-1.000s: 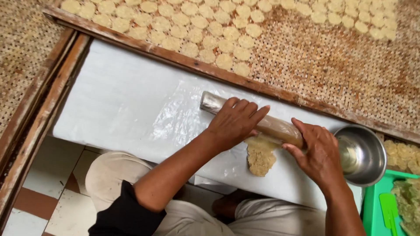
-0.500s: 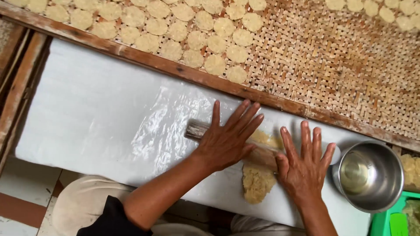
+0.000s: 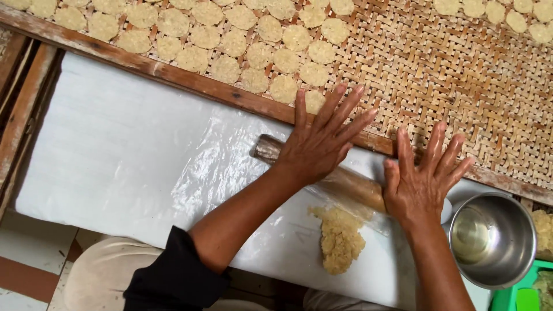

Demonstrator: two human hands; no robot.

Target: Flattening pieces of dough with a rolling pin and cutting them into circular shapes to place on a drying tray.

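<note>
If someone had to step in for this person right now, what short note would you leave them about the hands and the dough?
Left hand: flat, fingers spread, pressing on the wooden rolling pin.
Right hand: flat and open on the pin's other end.
The pin lies on the plastic-covered white board, at the far edge of the lump of pale yellow crumbly dough, which looks flattened.
A round steel bowl holding clear liquid sits to the right.
Done: many small round pale discs lie in rows on the woven bamboo tray.
Left: much of that tray has no discs yet.
</note>
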